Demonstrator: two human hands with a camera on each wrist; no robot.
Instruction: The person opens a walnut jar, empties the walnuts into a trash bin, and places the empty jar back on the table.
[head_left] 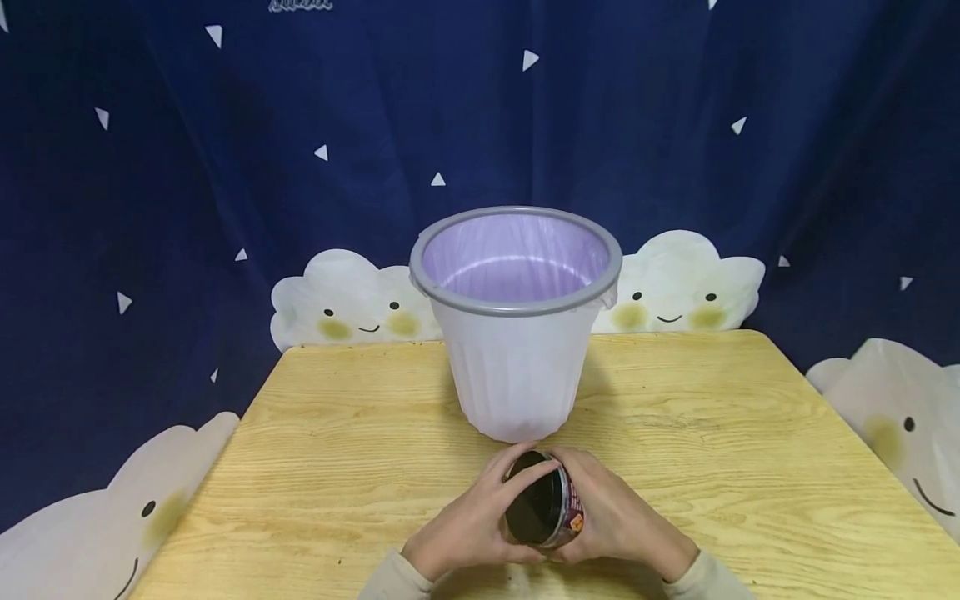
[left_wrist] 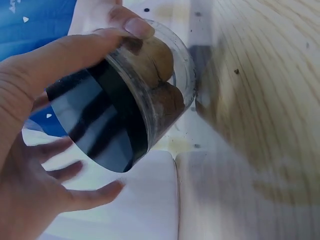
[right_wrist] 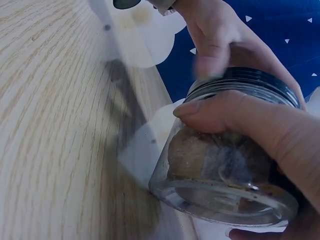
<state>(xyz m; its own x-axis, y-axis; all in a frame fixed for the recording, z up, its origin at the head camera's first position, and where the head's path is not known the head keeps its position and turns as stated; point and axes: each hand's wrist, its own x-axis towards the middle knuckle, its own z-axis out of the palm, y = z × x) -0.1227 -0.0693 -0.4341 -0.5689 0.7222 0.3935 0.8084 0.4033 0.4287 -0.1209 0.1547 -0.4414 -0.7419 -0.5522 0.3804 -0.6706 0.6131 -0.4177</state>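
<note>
A clear jar point(right_wrist: 200, 170) with a black lid point(head_left: 534, 504) is held tilted between both hands, low over the near part of the table. Brown rounded lumps point(left_wrist: 155, 62) show through its wall in the left wrist view. My right hand point(head_left: 618, 517) grips the jar's body, its thumb lying across the side just below the lid. Around the lid curve the spread fingers and thumb of my left hand point(head_left: 468, 521). A purple label with an orange mark point(head_left: 577, 512) shows beside the right palm in the head view.
A white bin point(head_left: 517, 367) with a grey rim and a pale purple inside stands upright just beyond the hands. Under it is a light wooden table point(head_left: 337, 450). Behind hangs a dark blue curtain point(head_left: 375, 125) with white triangles and smiling clouds.
</note>
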